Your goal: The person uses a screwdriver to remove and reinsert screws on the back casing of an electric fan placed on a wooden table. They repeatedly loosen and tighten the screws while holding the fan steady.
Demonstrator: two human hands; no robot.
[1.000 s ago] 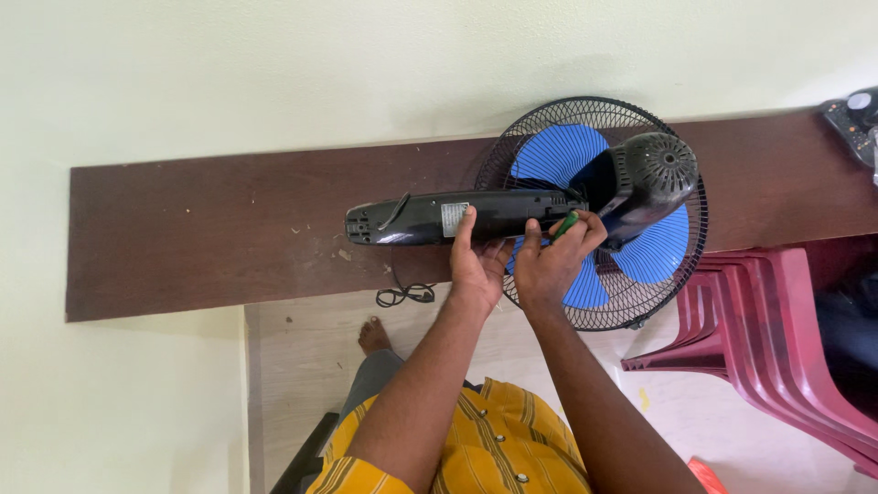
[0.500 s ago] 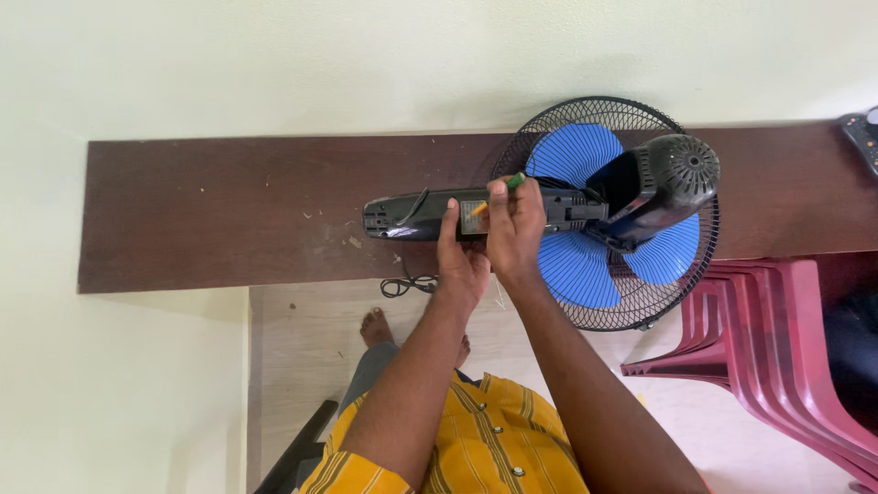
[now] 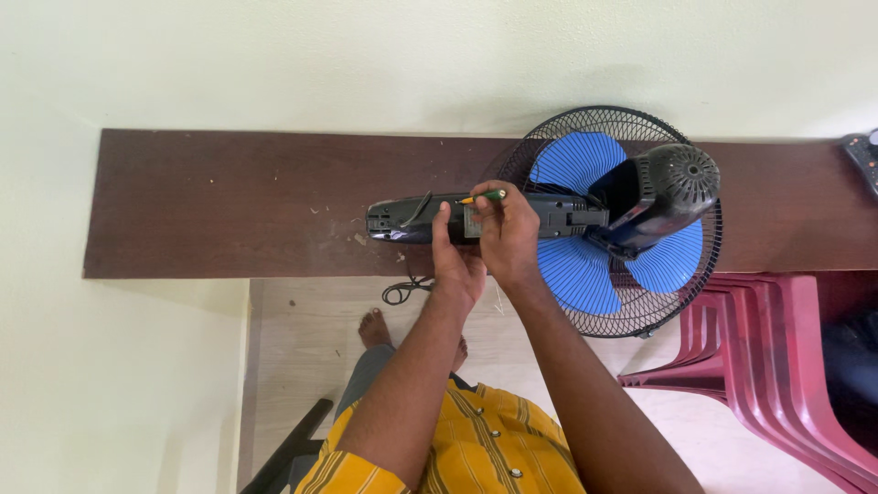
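Note:
A black fan with blue blades [image 3: 576,160] and a wire cage lies face down on a dark brown shelf [image 3: 229,206]. Its black motor housing [image 3: 663,192] points up and its black stem and base [image 3: 402,218] stretch to the left. My left hand [image 3: 453,261] grips the stem from the near side, thumb on top. My right hand [image 3: 508,233] holds a green and yellow screwdriver [image 3: 483,196] over the stem, beside the left hand.
A black cord [image 3: 402,290] hangs off the shelf's near edge. Stacked maroon plastic chairs [image 3: 786,366] stand at the lower right. A dark device [image 3: 864,155] sits at the shelf's far right. My bare foot [image 3: 375,327] rests on the tiled floor below.
Both hands have slid left along the stem, away from the motor housing. The screwdriver went with the right hand. The fan itself lies as before.

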